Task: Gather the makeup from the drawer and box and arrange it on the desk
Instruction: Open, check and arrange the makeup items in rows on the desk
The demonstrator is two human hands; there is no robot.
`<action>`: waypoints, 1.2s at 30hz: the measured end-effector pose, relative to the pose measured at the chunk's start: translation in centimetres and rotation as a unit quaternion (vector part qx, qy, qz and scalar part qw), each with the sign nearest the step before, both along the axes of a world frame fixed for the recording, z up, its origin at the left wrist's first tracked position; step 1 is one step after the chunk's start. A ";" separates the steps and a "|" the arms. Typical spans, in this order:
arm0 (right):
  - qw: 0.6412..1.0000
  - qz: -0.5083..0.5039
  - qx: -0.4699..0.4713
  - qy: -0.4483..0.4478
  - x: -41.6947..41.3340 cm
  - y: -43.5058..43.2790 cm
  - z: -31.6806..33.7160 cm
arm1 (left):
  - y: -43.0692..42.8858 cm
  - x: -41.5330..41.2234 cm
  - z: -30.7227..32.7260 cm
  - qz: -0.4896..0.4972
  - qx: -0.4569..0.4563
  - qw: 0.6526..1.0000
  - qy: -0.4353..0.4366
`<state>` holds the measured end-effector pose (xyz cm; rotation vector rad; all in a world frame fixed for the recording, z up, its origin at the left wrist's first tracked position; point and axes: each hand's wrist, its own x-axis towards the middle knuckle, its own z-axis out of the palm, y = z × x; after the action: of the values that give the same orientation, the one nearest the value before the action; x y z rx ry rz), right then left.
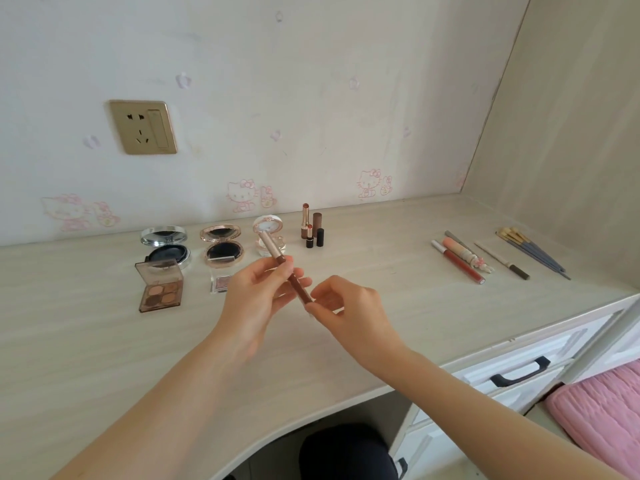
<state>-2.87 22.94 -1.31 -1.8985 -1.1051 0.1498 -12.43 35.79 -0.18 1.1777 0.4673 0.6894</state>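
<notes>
A slim brown lip gloss tube (298, 288) with a rose-gold cap is held above the pale desk (86, 341). My left hand (258, 292) grips its middle, and my right hand (341, 304) pinches its lower end. Laid out along the back are a silver compact (165, 244), a rose-gold compact (221, 247), a small round pot (270, 239), open lipsticks (311, 226), an eyeshadow palette (160, 287) and a small clear pan (221, 284). To the right lie lip pencils and glosses (460, 259), a liner (502, 259) and several brushes (533, 252).
A wall socket (142, 127) sits above the left of the desk. White drawers with a black handle (519, 374) are at the right, under the desk edge. A pink cushion (602, 410) lies at the lower right. A side panel closes off the right end.
</notes>
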 end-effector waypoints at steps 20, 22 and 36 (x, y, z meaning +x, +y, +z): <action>0.974 0.150 -0.166 0.025 -0.5 1.8 1.6 | 1.6 -6.9 -1.8 0.018 0.531 0.802 0.274; 0.969 0.167 -0.185 -0.007 -0.7 1.9 1.5 | 1.3 -7.1 -1.9 0.028 0.571 0.774 0.271; 0.968 0.189 -0.073 -0.145 -1.3 1.9 0.3 | 1.7 -7.1 -2.6 0.055 0.708 0.644 0.285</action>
<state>-4.19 24.86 -1.00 -1.8559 -1.6939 0.1737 -19.49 37.49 -2.81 2.9618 0.4889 0.7494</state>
